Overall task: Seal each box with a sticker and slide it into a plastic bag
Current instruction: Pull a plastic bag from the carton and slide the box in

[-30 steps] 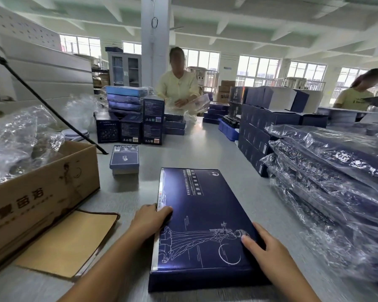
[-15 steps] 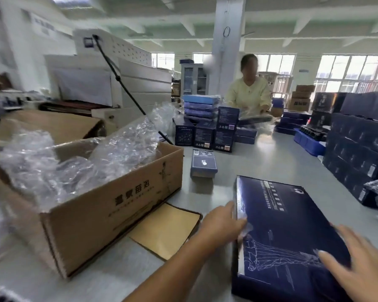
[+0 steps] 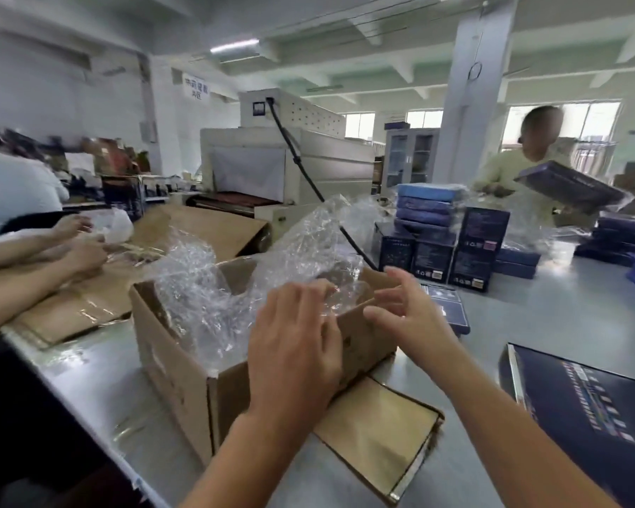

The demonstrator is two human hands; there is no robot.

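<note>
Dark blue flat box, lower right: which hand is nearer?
Right. The right hand hovers at the cardboard carton's right corner, left of the dark blue box and not touching it. The left hand is farther left, over the carton's near rim by the plastic bags.

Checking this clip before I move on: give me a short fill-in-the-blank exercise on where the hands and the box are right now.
The left hand and right hand reach over a cardboard carton stuffed with clear ____.
The dark blue box lies flat on the ____, touched by neither hand.
That box is to the carton's ____.
Missing: plastic bags; table; right.
</note>
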